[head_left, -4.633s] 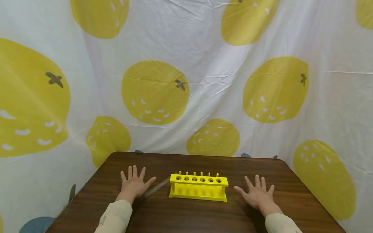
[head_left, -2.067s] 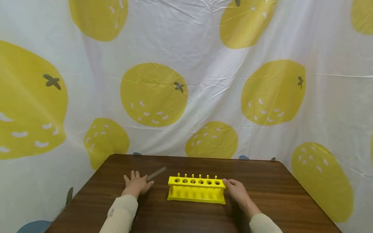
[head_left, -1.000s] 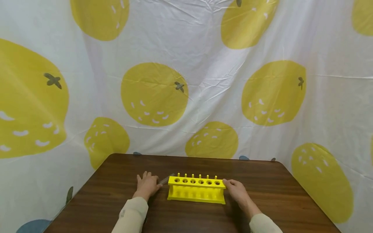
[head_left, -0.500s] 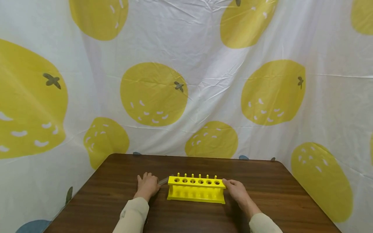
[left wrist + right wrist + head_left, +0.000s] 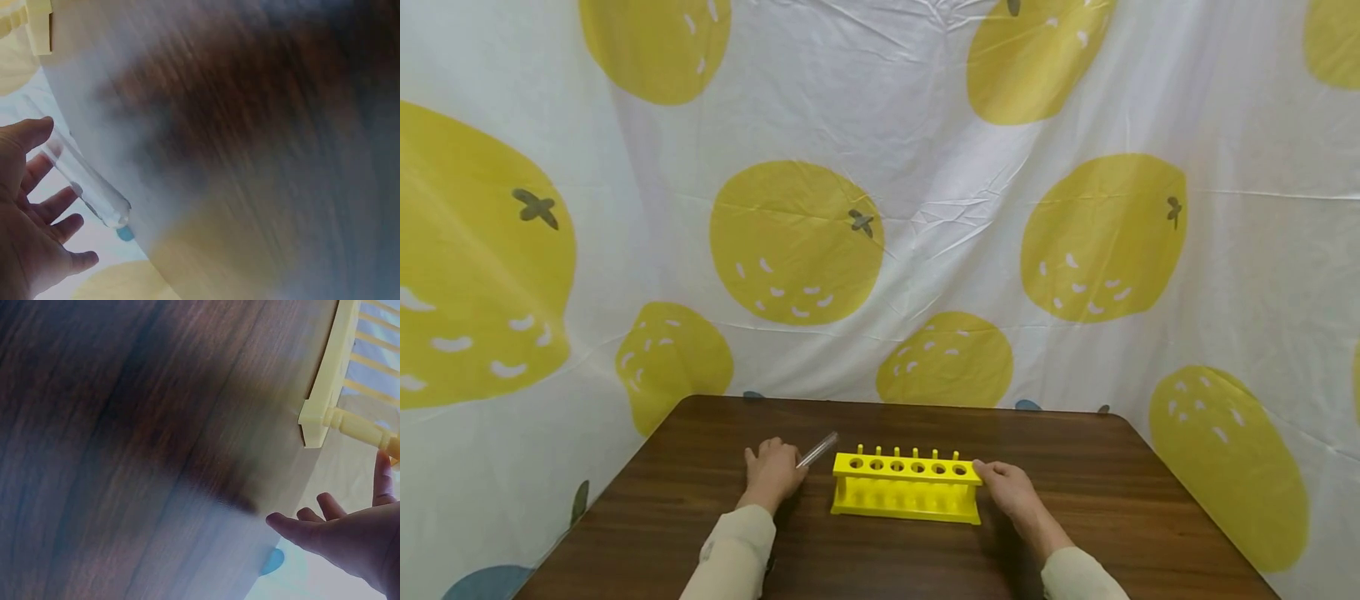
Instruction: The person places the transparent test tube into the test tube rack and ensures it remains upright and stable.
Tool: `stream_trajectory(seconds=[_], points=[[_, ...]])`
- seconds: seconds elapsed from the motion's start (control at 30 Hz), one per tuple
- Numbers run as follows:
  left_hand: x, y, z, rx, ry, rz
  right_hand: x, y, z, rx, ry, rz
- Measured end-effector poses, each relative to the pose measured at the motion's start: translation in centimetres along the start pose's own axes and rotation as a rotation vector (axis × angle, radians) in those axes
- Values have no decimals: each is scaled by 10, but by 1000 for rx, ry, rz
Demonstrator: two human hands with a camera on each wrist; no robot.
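Observation:
A clear glass test tube (image 5: 817, 450) slants up from my left hand (image 5: 772, 473), just left of the rack. In the left wrist view, the left hand's thumb and index finger pinch the test tube (image 5: 94, 187), and the other fingers spread loosely below. The yellow test tube rack (image 5: 906, 510) stands upright on the table, with a row of holes on top and pegs behind. My right hand (image 5: 1011, 492) pinches the rack's upper right corner. In the right wrist view, a fingertip of the right hand (image 5: 356, 534) touches the end of the rack (image 5: 328, 375).
The dark wooden table (image 5: 880, 558) spans the lower part of the head view. Behind it hangs a white curtain (image 5: 940, 150) printed with large yellow lemons, its lower part close to the table's back edge.
My left hand first moved over to the test tube near the rack; now the tube is raised and tilted in its pinch. Earlier, the right hand came from the right to the rack's corner and stayed there.

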State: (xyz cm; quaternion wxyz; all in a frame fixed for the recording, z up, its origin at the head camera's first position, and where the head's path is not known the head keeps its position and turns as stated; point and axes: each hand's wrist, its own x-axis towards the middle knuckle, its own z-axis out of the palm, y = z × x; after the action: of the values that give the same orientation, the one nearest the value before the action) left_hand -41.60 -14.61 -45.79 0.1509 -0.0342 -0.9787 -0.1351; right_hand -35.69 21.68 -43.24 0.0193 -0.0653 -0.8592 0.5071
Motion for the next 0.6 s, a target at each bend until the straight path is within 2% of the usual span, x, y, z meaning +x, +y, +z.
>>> stream_trajectory(seconds=[0.23,0.37,0.47,0.6], points=[[1,1,-7,-130,20,-50,2,1,1,4,0,-3],[0,5,-14,-209,63,-58,3,2,1,3,-3,-5],[-1,8,-21,-241,81,-59,3,3,0,3,-8,-2],[1,12,-26,-271,73,-73,3,4,0,8,-15,10]])
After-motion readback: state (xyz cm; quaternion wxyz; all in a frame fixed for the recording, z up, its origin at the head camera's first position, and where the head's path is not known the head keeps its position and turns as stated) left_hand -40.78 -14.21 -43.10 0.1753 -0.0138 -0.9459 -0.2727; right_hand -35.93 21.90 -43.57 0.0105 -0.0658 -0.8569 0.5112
